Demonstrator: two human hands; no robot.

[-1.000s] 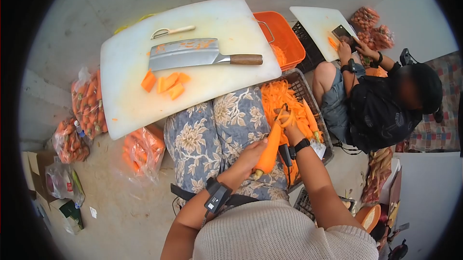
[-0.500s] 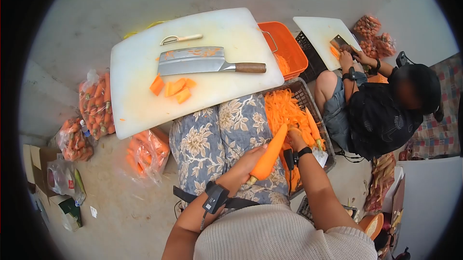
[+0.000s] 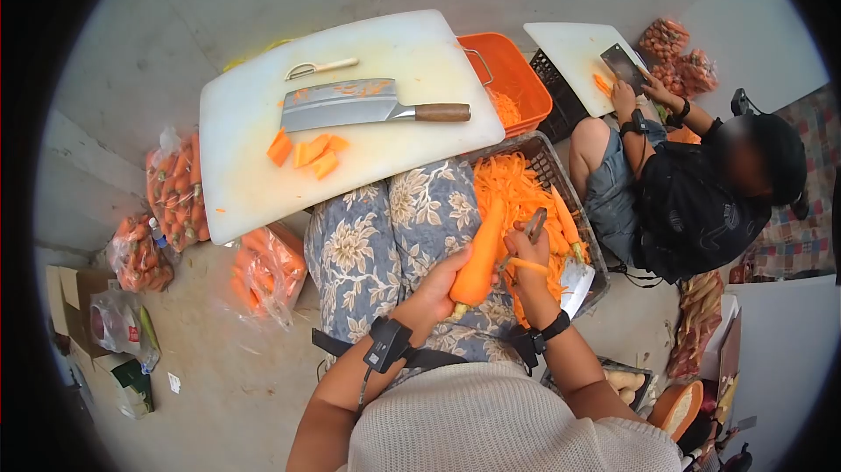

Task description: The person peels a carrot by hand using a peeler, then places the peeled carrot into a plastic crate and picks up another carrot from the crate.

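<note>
A large peeled-looking carrot (image 3: pixel 477 266) is gripped in my left hand (image 3: pixel 440 284), its stem end toward me. Wrapped around a peeler (image 3: pixel 535 225), my right hand (image 3: pixel 531 264) is beside the carrot's lower part, with an orange peel strip hanging at the fingers. Under both, a dark crate (image 3: pixel 555 165) holds many carrot peels (image 3: pixel 506 183) and a whole carrot (image 3: pixel 565 218). On the white cutting board (image 3: pixel 236 122) lie a cleaver (image 3: pixel 342 104), a second peeler (image 3: pixel 322 67) and several carrot chunks (image 3: pixel 311 152).
An orange bin (image 3: pixel 491 52) with carrot shreds stands behind the crate. At right, a seated co-worker (image 3: pixel 701 200) holds a cleaver (image 3: pixel 622 67) over another cutting board (image 3: pixel 569 43). Bags of carrots (image 3: pixel 178 187) and a cardboard box (image 3: pixel 74 297) are at left.
My right hand has moved down along the carrot toward its stem end, and a peel strip now shows at it. The co-worker's cleaver has shifted up and turned.
</note>
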